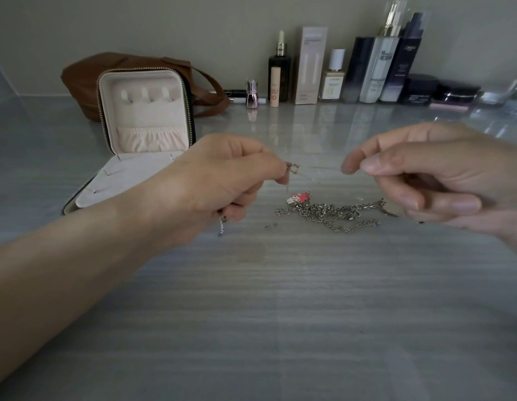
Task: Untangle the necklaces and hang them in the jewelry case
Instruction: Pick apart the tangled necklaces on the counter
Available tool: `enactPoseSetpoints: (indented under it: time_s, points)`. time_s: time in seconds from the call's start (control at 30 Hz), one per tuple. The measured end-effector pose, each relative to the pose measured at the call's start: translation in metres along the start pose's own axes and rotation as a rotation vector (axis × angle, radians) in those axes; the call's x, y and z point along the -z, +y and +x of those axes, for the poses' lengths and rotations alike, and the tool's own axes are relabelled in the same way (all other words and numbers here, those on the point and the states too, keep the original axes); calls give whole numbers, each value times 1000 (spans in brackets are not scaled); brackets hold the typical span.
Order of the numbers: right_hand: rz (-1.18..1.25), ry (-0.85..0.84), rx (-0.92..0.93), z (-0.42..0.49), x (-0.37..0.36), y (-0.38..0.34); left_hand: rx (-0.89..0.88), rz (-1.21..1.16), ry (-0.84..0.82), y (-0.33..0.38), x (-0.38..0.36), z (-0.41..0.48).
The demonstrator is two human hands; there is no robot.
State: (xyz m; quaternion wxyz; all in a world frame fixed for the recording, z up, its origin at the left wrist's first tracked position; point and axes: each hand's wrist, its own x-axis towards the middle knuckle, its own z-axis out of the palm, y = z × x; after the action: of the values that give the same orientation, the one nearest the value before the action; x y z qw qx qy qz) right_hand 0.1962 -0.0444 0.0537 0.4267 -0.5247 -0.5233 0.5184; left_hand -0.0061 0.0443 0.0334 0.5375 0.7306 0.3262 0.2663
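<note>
Necklace (293,168), seemingly taut, pinched by left hand (222,175) and right hand (425,175).

Your fine chain (323,168) runs nearly level, raised off the surface, pinched between your left hand (222,180) and right hand (425,180). Its small open-frame pendant (292,168) sits right at your left fingertips. Under it the heavier silver chains (329,215) lie flat in a loose tangled heap, with a pink-and-white character charm (298,198) at the heap's 10 o'clock edge and a small loose link piece (271,226) near its 8 o'clock. The jewelry case (144,117) stands open at the heap's 10 o'clock, well apart. Its lid is upright and cream-lined, with three hooks above a gathered pocket; its base lies flat.
</note>
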Motion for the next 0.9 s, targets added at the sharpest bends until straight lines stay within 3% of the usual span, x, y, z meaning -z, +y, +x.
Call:
enactPoseSetpoints:
  time_s: [0.13, 0.4, 0.63, 0.9]
  points:
    - [-222, -38, -59, -4, -1, -1, -4, 43, -10, -3, -1, 0]
    - [12, -43, -23, -3, 4, -4, -24, 98, 16, -8, 2, 2]
    - [-59, 23, -202, -7, 0, -10, -97, 193, -37, -2, 0, -4]
    - [-286, 40, -279, -9, -3, -5, 1, 149, -109, -2, -2, -7]
